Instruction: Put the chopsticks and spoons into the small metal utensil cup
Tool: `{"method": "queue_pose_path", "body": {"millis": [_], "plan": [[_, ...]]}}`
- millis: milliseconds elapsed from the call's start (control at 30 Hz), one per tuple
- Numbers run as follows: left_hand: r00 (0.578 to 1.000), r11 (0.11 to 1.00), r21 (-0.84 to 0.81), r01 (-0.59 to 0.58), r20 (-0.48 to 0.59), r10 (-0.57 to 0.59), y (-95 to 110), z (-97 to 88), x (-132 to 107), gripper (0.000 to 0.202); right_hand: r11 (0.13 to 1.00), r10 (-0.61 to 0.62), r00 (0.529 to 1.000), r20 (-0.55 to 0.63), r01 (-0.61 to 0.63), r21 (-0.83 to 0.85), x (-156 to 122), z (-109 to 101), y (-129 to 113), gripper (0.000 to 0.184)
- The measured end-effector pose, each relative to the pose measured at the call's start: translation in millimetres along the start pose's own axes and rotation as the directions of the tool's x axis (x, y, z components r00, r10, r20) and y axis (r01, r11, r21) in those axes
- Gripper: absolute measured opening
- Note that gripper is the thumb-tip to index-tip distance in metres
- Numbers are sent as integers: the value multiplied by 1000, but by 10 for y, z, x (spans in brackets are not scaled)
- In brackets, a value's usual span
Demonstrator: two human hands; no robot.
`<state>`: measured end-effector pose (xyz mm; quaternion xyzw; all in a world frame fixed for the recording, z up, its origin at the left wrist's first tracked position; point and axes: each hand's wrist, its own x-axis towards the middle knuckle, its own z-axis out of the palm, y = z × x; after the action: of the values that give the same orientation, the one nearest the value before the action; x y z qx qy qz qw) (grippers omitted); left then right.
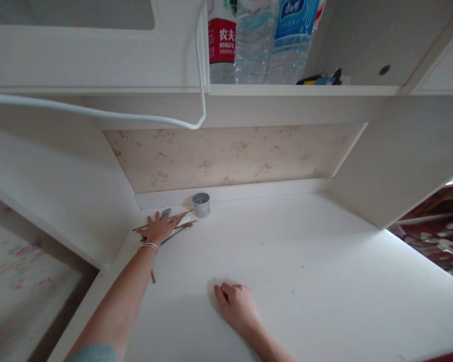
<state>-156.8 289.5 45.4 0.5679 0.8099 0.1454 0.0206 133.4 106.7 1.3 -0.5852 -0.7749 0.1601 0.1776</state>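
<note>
My left hand point(159, 229), fingers spread, lies on a loose pile of chopsticks point(186, 224) and spoons at the back left of the white tabletop point(287, 281). A spoon point(188, 226) with a dark handle points out to the right of the fingers, and another spoon's bowl point(166, 211) shows just beyond them. The palm hides part of the pile. A brown stick end point(153, 276) sticks out by my left forearm. Right of the pile stands a grey perforated cup point(201, 205), upright and untouched. My right hand point(237, 306) rests on the tabletop, fingers curled in, with nothing visible in it.
Above the tabletop, a shelf point(287, 90) holds several plastic water bottles point(254, 42). A white cable point(136, 115) hangs in front of the cabinet at upper left. Side panels point(407, 151) stand left and right, with flowered wallpaper point(226, 156) at the back.
</note>
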Motion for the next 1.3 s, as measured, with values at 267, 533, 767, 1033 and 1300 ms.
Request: {"method": "queue_pose_path", "body": {"millis": [267, 533, 767, 1033, 1300], "plan": [[992, 994, 0, -113, 63, 113, 18, -71, -188, 55, 999, 21, 1000, 11, -22, 26, 15, -15, 8, 49], [991, 991, 30, -134, 8, 134, -21, 13, -744, 51, 1000, -4, 1000, 21, 4, 26, -9, -55, -3, 47], [973, 974, 76, -213, -71, 218, -131, 34, -1532, 49, 999, -35, 999, 36, 34, 38, -34, -31, 27, 47], [965, 966, 33, -256, -48, 258, -105, -10, -1851, 39, 997, -67, 997, 48, 65, 39, -55, -28, 30, 45], [952, 953, 27, -301, -47, 302, -51, 53, -1701, 39, 997, -76, 996, 40, 75, 18, -107, -23, 30, 40]]}}
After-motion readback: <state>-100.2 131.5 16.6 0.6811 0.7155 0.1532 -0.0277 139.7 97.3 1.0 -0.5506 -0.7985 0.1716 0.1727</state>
